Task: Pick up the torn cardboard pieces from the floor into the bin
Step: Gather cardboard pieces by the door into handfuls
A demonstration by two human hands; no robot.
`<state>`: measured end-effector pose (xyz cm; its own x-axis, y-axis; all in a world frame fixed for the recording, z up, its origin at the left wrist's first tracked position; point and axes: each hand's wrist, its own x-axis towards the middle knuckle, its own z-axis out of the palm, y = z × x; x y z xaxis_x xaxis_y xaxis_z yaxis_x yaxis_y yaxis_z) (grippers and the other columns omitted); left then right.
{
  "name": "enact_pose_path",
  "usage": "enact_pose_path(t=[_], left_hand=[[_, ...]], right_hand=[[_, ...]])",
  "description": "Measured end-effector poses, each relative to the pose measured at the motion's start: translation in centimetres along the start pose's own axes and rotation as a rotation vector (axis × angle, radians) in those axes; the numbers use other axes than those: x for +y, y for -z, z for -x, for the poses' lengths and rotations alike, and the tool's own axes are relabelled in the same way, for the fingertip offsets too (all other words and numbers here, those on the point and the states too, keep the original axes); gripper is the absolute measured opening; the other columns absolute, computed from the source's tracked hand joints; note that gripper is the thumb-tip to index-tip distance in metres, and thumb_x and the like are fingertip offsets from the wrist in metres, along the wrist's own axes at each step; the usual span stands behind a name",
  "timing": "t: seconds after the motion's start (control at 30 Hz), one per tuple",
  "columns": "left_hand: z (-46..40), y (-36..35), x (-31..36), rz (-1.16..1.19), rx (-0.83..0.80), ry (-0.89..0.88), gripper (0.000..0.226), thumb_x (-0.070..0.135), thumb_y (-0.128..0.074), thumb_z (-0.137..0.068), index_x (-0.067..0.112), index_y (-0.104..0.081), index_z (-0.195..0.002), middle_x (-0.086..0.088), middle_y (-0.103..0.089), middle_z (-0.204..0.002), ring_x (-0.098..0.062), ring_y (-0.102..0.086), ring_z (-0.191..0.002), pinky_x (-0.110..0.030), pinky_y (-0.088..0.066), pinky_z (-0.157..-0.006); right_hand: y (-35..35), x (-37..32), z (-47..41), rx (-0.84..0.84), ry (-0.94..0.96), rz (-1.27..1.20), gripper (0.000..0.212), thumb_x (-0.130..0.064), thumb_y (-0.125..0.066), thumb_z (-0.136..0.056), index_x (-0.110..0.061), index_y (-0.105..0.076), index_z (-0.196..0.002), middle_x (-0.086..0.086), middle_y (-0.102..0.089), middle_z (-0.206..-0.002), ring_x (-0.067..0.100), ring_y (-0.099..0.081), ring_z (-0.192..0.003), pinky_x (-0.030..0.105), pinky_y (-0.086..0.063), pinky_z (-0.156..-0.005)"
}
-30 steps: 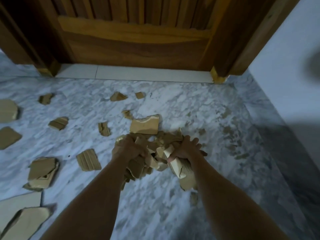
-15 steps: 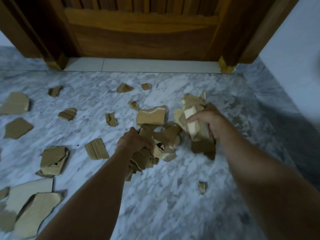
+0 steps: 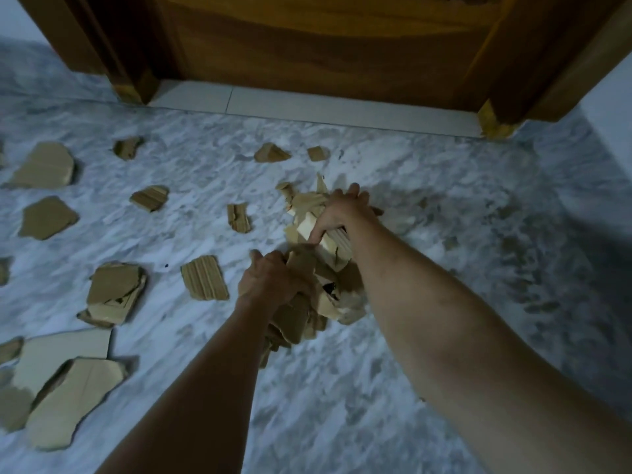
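Both hands, left (image 3: 273,285) and right (image 3: 342,213), clenched on torn tan cardboard scraps (image 3: 318,302) below brown wooden door (image 3: 325,46); gathering step; next, carry to bin, unseen.

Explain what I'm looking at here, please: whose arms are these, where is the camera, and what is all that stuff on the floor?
No machine here: a person wears a camera on the head, looking down at their own bare arms. The left hand and right hand each grip a bunch of torn cardboard pieces. More loose pieces lie scattered on the marble floor, mostly to the left. A wooden door stands ahead. No bin is in view.
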<state>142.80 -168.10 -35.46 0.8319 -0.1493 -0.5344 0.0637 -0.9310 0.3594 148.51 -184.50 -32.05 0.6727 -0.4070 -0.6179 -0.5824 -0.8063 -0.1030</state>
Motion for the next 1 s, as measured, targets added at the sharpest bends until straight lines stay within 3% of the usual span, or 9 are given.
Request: enact_pose_path(t=[0.13, 0.23, 0.3, 0.37, 0.5, 0.57, 0.67, 0.87, 1.0], left_hand=[[1.2, 0.6, 0.7, -0.052, 0.005, -0.027, 0.078, 0.061, -0.082, -0.062, 0.019, -0.055, -0.122, -0.005, -0.052, -0.107, -0.032, -0.061, -0.104, -0.037, -0.049, -0.076], [1.7, 1.5, 0.0, 0.022, -0.062, 0.013, 0.076, 0.063, -0.083, -0.058, 0.018, -0.058, -0.114, -0.005, -0.059, -0.103, -0.031, -0.062, -0.103, -0.038, -0.052, -0.081], [1.8, 2.3, -1.4, 0.174, -0.111, 0.054, 0.080, 0.064, -0.087, -0.047, 0.018, -0.064, -0.107, -0.005, -0.066, -0.103, -0.029, -0.066, -0.098, -0.042, -0.057, -0.085], [1.8, 2.9, -3.4, 0.446, -0.140, 0.100, 0.081, 0.059, -0.093, -0.040, 0.014, -0.071, -0.104, -0.009, -0.074, -0.099, -0.031, -0.072, -0.089, -0.047, -0.061, -0.082], [5.4, 3.7, -4.5, 0.908, -0.225, 0.152, 0.020, 0.023, -0.086, -0.075, 0.009, -0.080, -0.088, -0.015, -0.078, -0.083, -0.027, -0.074, -0.063, -0.036, -0.061, -0.056], [7.2, 3.2, -3.6, 1.002, -0.232, 0.143, 0.027, 0.021, -0.087, -0.074, 0.007, -0.077, -0.096, -0.015, -0.078, -0.086, -0.026, -0.075, -0.064, -0.034, -0.061, -0.055], [8.8, 2.4, -1.6, 1.067, -0.239, 0.102, 0.029, 0.018, -0.086, -0.075, 0.005, -0.074, -0.098, -0.011, -0.078, -0.079, -0.024, -0.075, -0.061, -0.031, -0.059, -0.051], [9.4, 0.5, 1.4, 1.146, -0.213, 0.081, 0.063, 0.034, -0.092, -0.065, 0.008, -0.068, -0.117, -0.016, -0.076, -0.103, -0.035, -0.074, -0.090, -0.051, -0.062, -0.079], [9.4, 0.1, 2.2, 1.124, -0.191, 0.184, 0.080, 0.024, -0.091, -0.063, 0.010, -0.041, -0.124, -0.018, -0.065, -0.109, -0.035, -0.070, -0.087, -0.039, -0.059, -0.060]], right_hand=[[0.6, 1.7, 1.3, 0.049, 0.044, -0.147, 0.132, -0.038, -0.093, -0.063, -0.015, -0.004, -0.159, 0.015, -0.022, -0.162, 0.042, -0.030, -0.144, 0.055, -0.043, -0.102], [1.2, 4.3, 2.1, 0.060, 0.045, -0.460, 0.130, -0.040, -0.099, -0.045, -0.012, -0.028, -0.151, 0.012, -0.042, -0.151, 0.037, -0.046, -0.134, 0.046, -0.049, -0.100], [2.6, 6.6, 3.1, 0.081, 0.034, -0.718, 0.125, -0.041, -0.100, -0.037, -0.009, -0.042, -0.142, 0.007, -0.052, -0.143, 0.030, -0.053, -0.126, 0.041, -0.052, -0.095], [3.7, 9.3, 4.3, 0.112, 0.037, -0.929, 0.096, -0.032, -0.098, -0.053, -0.009, -0.053, -0.134, 0.001, -0.059, -0.131, 0.023, -0.057, -0.116, 0.036, -0.050, -0.089], [2.2, 14.2, 8.3, 0.042, -0.031, -1.196, 0.080, -0.034, -0.100, -0.047, -0.015, -0.070, -0.119, 0.004, -0.075, -0.112, 0.026, -0.070, -0.102, 0.045, -0.055, -0.095], [0.7, 15.4, 10.2, 0.019, -0.077, -1.274, 0.079, -0.034, -0.101, -0.042, -0.015, -0.073, -0.113, 0.006, -0.077, -0.103, 0.029, -0.072, -0.098, 0.049, -0.056, -0.093], [-0.7, 16.1, 12.5, 0.153, -0.150, -1.295, 0.053, -0.019, -0.095, -0.062, -0.011, -0.067, -0.107, 0.005, -0.073, -0.097, 0.025, -0.070, -0.088, 0.040, -0.058, -0.082], [-5.2, 11.2, 14.1, 0.200, -0.192, -0.980, 0.081, -0.030, -0.093, -0.050, -0.015, -0.056, -0.120, 0.005, -0.067, -0.112, 0.030, -0.065, -0.109, 0.039, -0.054, -0.090], [-5.8, 7.7, 14.4, 0.361, -0.213, -0.770, 0.063, -0.026, -0.072, -0.082, -0.016, -0.042, -0.136, 0.012, -0.059, -0.131, 0.038, -0.060, -0.116, 0.042, -0.053, -0.090]])
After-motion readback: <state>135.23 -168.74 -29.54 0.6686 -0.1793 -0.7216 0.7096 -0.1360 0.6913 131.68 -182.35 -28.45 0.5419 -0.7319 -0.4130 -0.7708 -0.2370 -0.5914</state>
